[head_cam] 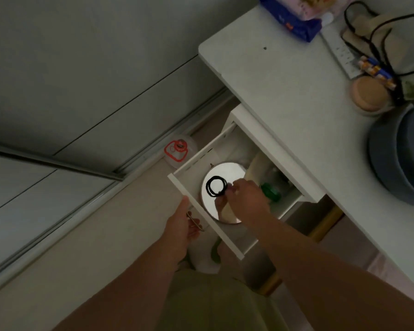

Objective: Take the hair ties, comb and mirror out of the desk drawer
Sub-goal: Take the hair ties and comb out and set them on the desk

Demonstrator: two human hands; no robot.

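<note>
A person stands at a white desk with its drawer pulled open. Their left hand curls around the metal handle on the drawer's front edge. Their right hand reaches inside, fingertips pinching black hair ties that lie on a round mirror flat on the drawer floor near the front edge. A green object, possibly the comb, sits beside the mirror towards the drawer's right side.

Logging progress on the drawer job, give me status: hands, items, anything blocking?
Left hand on drawer handle. Right hand pinching black hair ties over round mirror. Comb not identifiable. Nothing blocking.
</note>
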